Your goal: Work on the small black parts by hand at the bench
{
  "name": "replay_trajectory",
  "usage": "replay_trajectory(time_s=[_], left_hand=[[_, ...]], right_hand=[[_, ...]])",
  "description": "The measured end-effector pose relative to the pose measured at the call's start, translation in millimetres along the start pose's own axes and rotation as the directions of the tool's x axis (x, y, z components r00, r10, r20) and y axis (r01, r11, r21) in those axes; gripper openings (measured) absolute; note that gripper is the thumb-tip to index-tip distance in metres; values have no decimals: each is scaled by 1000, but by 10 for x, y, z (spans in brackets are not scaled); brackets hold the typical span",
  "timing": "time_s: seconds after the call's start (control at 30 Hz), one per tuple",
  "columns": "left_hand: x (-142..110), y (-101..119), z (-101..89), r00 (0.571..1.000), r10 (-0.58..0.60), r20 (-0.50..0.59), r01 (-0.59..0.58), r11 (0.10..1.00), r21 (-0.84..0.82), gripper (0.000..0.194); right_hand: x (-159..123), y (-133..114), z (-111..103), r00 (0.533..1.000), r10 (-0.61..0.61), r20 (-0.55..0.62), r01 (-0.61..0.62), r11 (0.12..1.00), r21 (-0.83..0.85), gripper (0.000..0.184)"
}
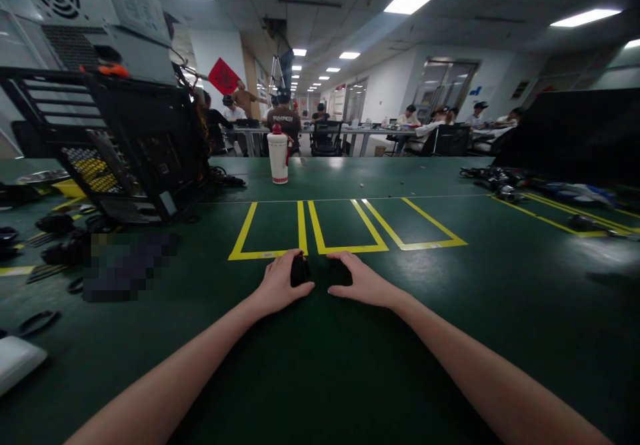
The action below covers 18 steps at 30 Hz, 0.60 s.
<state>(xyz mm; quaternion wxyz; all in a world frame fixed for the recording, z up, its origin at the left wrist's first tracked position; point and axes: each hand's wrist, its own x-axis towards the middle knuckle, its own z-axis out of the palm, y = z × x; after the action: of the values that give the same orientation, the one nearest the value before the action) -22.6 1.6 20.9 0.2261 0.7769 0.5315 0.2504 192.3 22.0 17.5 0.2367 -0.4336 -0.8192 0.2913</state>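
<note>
My left hand (pixel 280 286) is curled around a small black object (pixel 301 269), whose kind I cannot make out. Part of that object is hidden behind the fingers. Facing it a short way to the right, my right hand (pixel 361 283) is curved in a C shape, thumb and fingers apart, with only dark shade showing between them. Both hands are low over the green table (pixel 330 371), just in front of three yellow tape outlines (pixel 350 249). The left fingertips are close to the near edge of the left outline.
A white bottle with a red lid (pixel 279 158) stands behind the outlines. On the left, an open black computer case (pixel 145 158) carries a power supply (pixel 100 5). Cables and metal parts (pixel 500 181) lie at right beside a black screen-like panel (pixel 575 131). People sit at tables farther back.
</note>
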Motion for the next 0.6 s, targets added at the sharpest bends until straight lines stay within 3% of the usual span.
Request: replay_trajectory(time_s=[0.2, 0.37, 0.5, 0.6], left_hand=[[21, -72, 61, 997, 55, -55, -55, 998, -10, 61], [-58, -25, 68, 995, 60, -74, -59, 998, 14, 57], [-394, 125, 5, 996, 89, -10, -89, 994, 62, 57], [-778, 301, -80, 982, 167, 87, -182, 961, 210, 56]], right_hand=[[26, 31, 4, 997, -22, -79, 24, 999, 30, 44], [-17, -34, 68, 986, 62, -154, -50, 995, 82, 45], [-320, -243, 144, 986, 53, -157, -34, 992, 123, 48], [-702, -509, 237, 997, 28, -70, -20, 993, 117, 59]])
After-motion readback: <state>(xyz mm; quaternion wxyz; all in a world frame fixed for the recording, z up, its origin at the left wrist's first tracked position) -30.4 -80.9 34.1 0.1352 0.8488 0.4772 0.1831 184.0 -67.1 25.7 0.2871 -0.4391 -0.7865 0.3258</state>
